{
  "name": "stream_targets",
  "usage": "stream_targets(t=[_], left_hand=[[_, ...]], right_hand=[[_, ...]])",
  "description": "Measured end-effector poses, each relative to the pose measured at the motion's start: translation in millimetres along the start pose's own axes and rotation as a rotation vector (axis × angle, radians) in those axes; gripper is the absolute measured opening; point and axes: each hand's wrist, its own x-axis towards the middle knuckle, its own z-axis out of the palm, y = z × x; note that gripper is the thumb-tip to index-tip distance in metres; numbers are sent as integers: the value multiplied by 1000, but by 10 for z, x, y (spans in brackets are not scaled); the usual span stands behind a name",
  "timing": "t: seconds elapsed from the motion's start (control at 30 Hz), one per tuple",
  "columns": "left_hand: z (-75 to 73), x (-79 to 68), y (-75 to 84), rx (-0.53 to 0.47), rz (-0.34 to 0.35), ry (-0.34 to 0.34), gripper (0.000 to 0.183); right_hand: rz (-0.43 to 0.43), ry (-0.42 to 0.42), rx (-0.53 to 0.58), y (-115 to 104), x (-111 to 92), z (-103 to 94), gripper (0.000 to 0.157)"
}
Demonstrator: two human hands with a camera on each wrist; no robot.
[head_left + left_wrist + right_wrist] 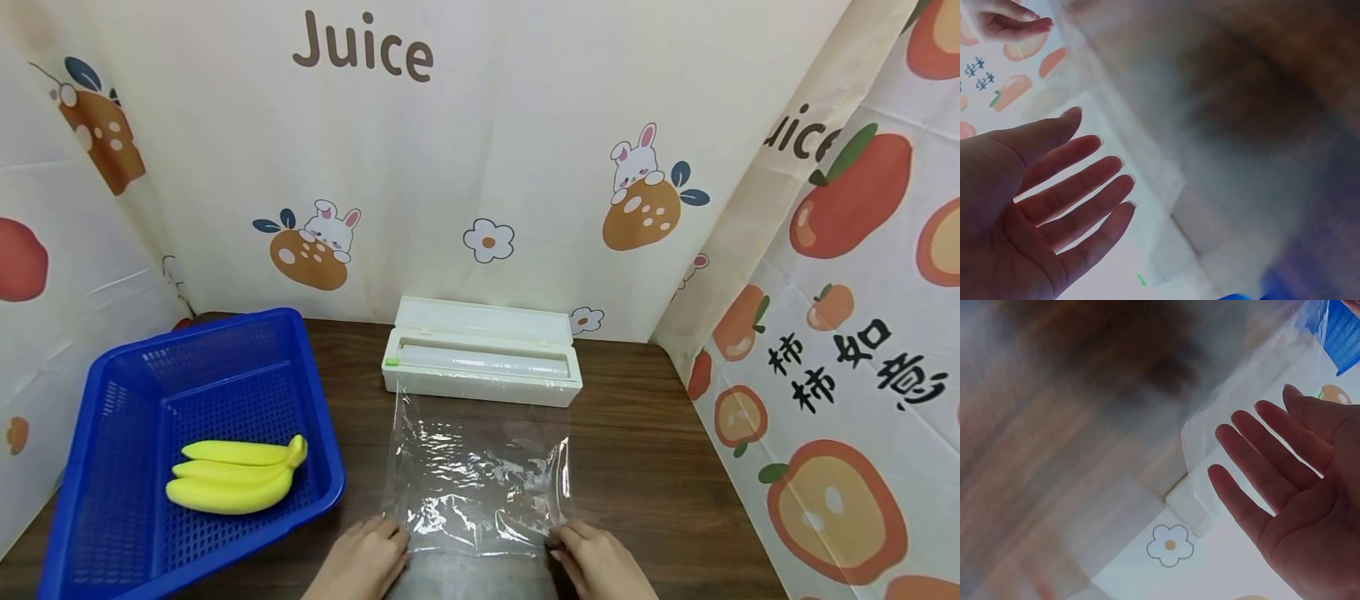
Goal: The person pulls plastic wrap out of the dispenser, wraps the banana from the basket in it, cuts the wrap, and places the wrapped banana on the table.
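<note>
A clear sheet of cling film (480, 475) stretches across the table from a white dispenser box (480, 389) to both hands. The box's lid (483, 318) is raised, and a film roll (480, 360) lies inside. At the sheet's near left corner, my left hand (365, 557) touches the film. My right hand (600, 560) is at the near right corner. In the left wrist view the left hand (1054, 200) has its fingers extended and thumb apart. The right wrist view shows the right hand (1304, 481) with similarly extended fingers. Neither wrist view shows film pinched.
On the left stands a blue plastic basket (318, 433) with a bunch of yellow bananas (232, 477) in it. A brown wood-grain table (645, 467) lies beneath. Printed curtains (480, 150) enclose the back and sides. A small green piece (392, 362) sits on the box's left end.
</note>
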Motion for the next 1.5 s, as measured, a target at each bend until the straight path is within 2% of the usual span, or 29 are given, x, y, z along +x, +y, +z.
stream_targets(t=[0.27,0.3,0.4,0.47,0.6,0.77,0.93,1.2,1.27,1.37,1.5], left_hand=[[-197,82,-103,-8,57,223,15],[-236,95,-113,-15,59,249,20],[-365,140,-133,-28,57,330,49],[-472,169,-142,-30,42,379,63],[-705,213,-194,-28,-15,430,66],[-918,243,-345,-20,-92,451,65],[-1042,226,-509,4,-152,435,69],[-1202,167,-716,26,-217,344,79],[-1242,156,-766,28,-232,317,66],[-1311,144,-836,20,-281,237,42],[-1379,125,-930,1,-362,92,43]], right_hand=[[71,36,-1,90,193,-169,26],[80,48,-1,113,221,-187,27],[103,91,-16,190,307,-228,34],[111,125,-23,251,360,-242,38],[135,161,-24,382,473,-265,40],[162,195,-27,567,629,-273,43],[187,222,-18,751,782,-277,45],[207,251,7,965,1000,-223,46],[220,244,16,1011,1042,-204,48],[239,228,29,1082,1096,-174,49],[267,191,42,1171,1154,-135,50]])
